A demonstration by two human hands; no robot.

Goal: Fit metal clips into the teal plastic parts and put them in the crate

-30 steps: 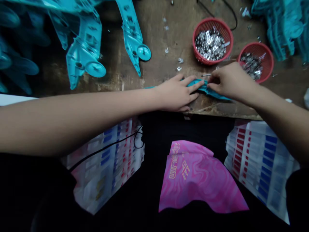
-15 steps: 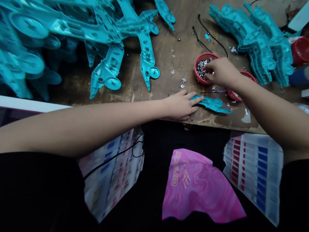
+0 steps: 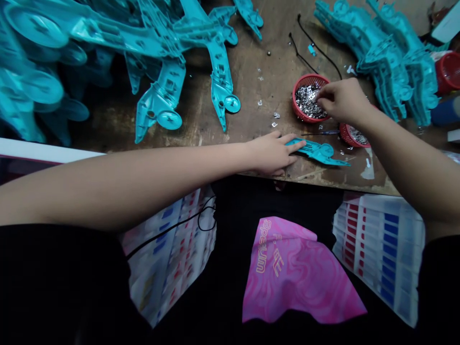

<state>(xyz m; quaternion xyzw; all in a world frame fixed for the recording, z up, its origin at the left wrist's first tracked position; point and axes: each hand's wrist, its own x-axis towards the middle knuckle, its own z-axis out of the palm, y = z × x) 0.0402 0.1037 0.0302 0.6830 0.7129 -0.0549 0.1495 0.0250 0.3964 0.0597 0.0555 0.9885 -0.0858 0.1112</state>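
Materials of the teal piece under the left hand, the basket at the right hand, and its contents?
Teal piece: probably molded plastic, semi-glossy, evenly coloured with raised ribs. Red basket: likely plastic, slightly shiny, with a lattice wall. Small parts: apparently shiny metal, from silvery glints.

On my feed, the scuffed brown table bears a heap of teal parts on the left and teal stacks on the right. Between, I make out a red basket, a second red basket, black cords, loose metal clips and a slim tool. A single teal part lies near the front edge.
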